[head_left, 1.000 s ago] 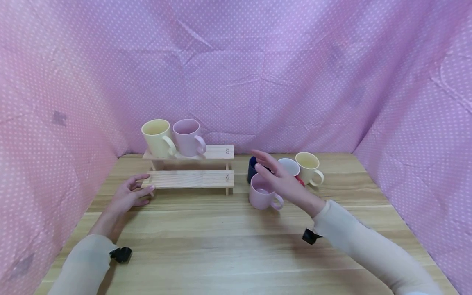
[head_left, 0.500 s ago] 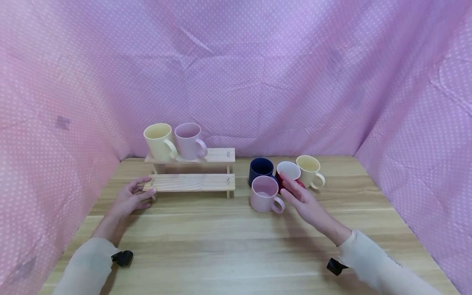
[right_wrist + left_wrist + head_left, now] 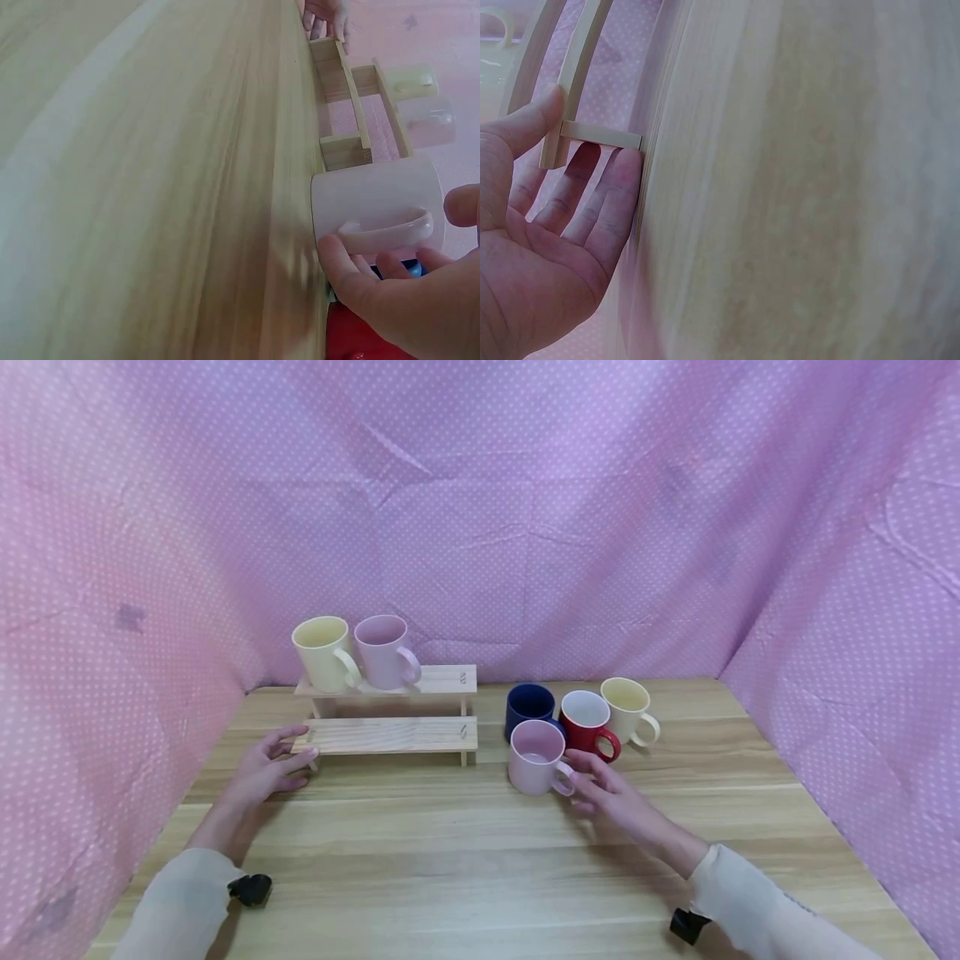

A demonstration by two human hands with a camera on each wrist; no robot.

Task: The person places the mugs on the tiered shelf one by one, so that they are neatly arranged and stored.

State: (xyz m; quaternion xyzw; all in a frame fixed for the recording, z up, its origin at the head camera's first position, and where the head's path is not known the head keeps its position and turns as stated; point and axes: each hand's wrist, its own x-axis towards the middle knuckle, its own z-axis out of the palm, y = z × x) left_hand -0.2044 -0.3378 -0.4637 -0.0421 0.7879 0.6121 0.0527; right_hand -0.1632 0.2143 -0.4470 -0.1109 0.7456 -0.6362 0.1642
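- R hand (image 3: 615, 802) at front pink mug (image 3: 534, 770), fingers loosely bent around its handle (image 3: 564, 779), not closed; in R wrist view thumb sits apart from handle. Firm contact: can't tell.
- Front pink mug upright on table (image 3: 420, 877), right of low shelf (image 3: 390, 737) & nearest the person of the R-side mugs. Handle faces R hand.
- L hand (image 3: 258, 777) grips left end of low shelf, thumb vs. fingers; in L wrist view fingers reach behind its leg (image 3: 600, 135).
- Blue mug (image 3: 529, 702) directly behind front pink mug, partly hidden by it; its handle runs in btwn pink & red.
- Red mug (image 3: 579, 735), white inside, behind & to right; handle just beyond R fingers, tight spot.
- Right yellow mug (image 3: 624, 703) at back, right beside red, handle to right.
- Top shelf (image 3: 442, 679) behind low one: left yellow mug (image 3: 324, 664) & rear pink mug (image 3: 381, 662), side by side at left/mid, handles to right.
- Pink dotted cloth (image 3: 480, 527) round back & sides.
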